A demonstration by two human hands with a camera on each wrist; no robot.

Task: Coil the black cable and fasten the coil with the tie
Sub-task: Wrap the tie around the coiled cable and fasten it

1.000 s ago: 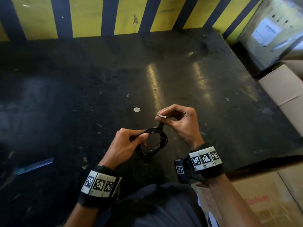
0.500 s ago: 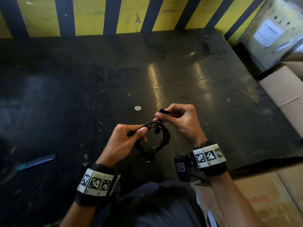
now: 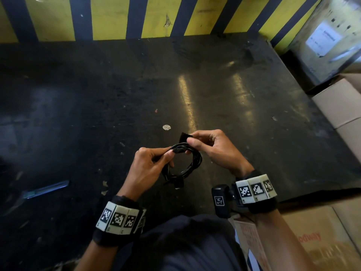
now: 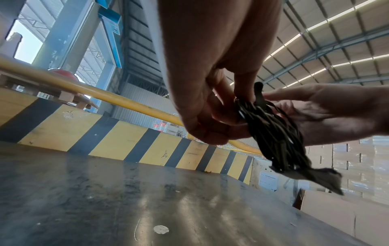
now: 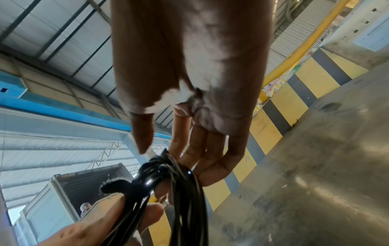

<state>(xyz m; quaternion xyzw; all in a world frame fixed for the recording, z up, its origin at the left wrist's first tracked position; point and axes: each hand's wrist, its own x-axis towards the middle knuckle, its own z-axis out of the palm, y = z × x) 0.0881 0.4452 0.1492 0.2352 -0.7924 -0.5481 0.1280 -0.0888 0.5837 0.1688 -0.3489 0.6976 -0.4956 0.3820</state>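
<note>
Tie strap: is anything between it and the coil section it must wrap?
Nothing visible blocks it. The right hand pinches the tie just above the black cable coil, while the left hand grips the loops beside that spot, fingers close but not covering it.

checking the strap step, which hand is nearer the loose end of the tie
Right. The right hand pinches the tie end between thumb and fingers, above the cable coil. The left hand grips the coil's left side, beside the tie but off its end.

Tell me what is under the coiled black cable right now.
Beneath the black cable, held up by the left hand and right hand, only the dark table shows. The patch directly below is covered by the coil.
</note>
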